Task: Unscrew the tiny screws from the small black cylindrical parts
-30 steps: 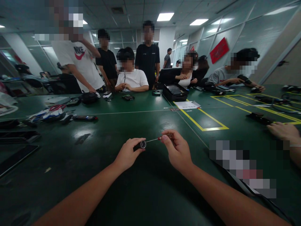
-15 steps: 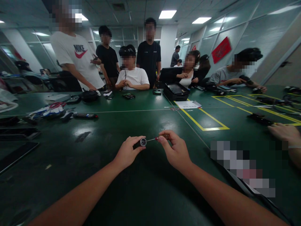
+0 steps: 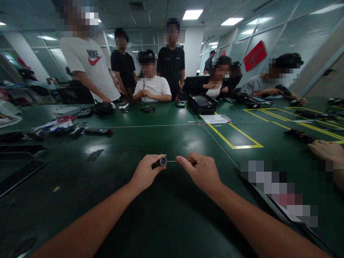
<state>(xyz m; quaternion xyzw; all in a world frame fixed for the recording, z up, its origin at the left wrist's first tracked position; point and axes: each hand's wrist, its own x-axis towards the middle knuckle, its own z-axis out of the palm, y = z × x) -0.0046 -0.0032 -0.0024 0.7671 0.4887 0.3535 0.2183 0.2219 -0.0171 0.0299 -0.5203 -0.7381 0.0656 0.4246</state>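
Note:
Over the green table [image 3: 166, 229], my left hand [image 3: 145, 170] is closed around a dark cylindrical object [image 3: 162, 162] with a round, silver-rimmed end facing me. Its exact kind is not clear. My right hand [image 3: 202, 170] grips the handle of a small screwdriver [image 3: 172, 161], thumb laid along it. The thin metal shaft runs level to the left, and its tip meets the side of the silver-rimmed end. Most of the handle is covered by my fingers.
A black open case [image 3: 202, 104] and a white paper [image 3: 216, 119] lie ahead. Yellow tape [image 3: 247, 146] marks the table. Cables and tools [image 3: 63, 123] lie at left, with a marker-like object [image 3: 98, 132]. At right rests another person's hand [image 3: 324, 152]; several people sit or stand beyond.
My right hand has turned and lowered slightly, its thumb sliding forward over the handle. The screwdriver shaft went from slanted to level. My left hand stays nearly in place.

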